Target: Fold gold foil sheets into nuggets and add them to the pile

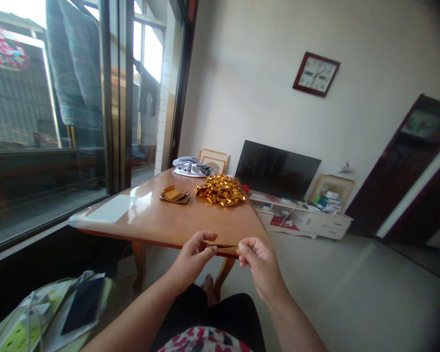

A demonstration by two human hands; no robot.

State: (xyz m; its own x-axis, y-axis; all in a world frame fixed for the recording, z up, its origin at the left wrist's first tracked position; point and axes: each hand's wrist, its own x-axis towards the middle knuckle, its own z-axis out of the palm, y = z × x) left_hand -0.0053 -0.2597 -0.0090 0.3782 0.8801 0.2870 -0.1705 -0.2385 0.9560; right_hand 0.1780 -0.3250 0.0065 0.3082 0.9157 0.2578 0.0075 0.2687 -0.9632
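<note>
A thin piece of gold paper point(225, 246), seen almost edge-on, stretches between my two hands at the table's near edge. My left hand point(193, 256) is closed on its left end, between thumb and fingers. At the other end, my right hand point(258, 261) pinches it with thumb and forefinger. Farther up the table lies a heap of shiny folded gold paper pieces point(220, 190). To the heap's left is a small stack of flat gold paper sheets point(174, 195). How the held paper is folded cannot be made out.
The glossy wooden table point(157, 220) bears a pale sheet point(112, 209) at left and folded cloth point(193, 167) at the back. A stool point(106, 298) with a dark tablet point(83, 304) stands at lower left. Beyond are a television point(278, 168) and white cabinet point(311, 222).
</note>
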